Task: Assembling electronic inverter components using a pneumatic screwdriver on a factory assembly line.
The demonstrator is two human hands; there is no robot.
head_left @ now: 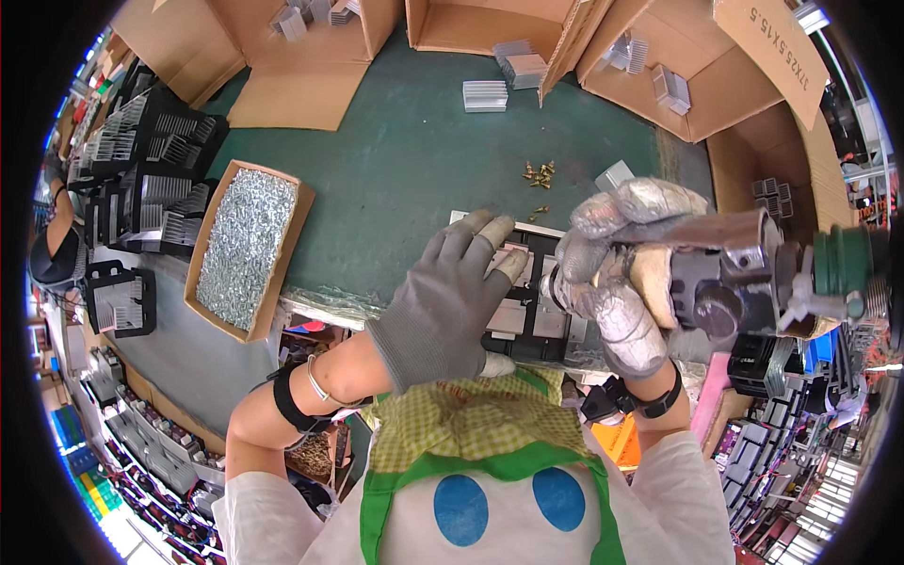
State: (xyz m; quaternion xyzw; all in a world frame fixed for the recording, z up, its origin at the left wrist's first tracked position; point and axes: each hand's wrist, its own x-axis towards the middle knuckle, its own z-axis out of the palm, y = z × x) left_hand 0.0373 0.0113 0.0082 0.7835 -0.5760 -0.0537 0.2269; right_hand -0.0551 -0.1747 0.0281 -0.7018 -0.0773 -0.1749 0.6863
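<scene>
My left hand [444, 306], in a grey glove, lies with fingers stretched out across a black frame holding pale flat pieces [551, 322] at the table's front edge. My right hand [617, 273], its glove fingers wrapped in worn silvery tape, is closed around a power screwdriver [730, 282] with a dark metal body and a green rear end. The driver lies almost level, its tip over the frame's right side. Whether the tip touches anything is hard to make out. Beyond the frame lies a small heap of brass-coloured screws [540, 174]. A silver finned heat sink [615, 176] sits just past my right hand.
A cardboard tray [299, 221] full of small shiny metal parts stands on the left. Black racks [155, 202] with finned heat sinks are beyond it. Open cardboard boxes [311, 94] line the back and right of the green table [395, 160]. A co-worker's arm [61, 212] shows far left.
</scene>
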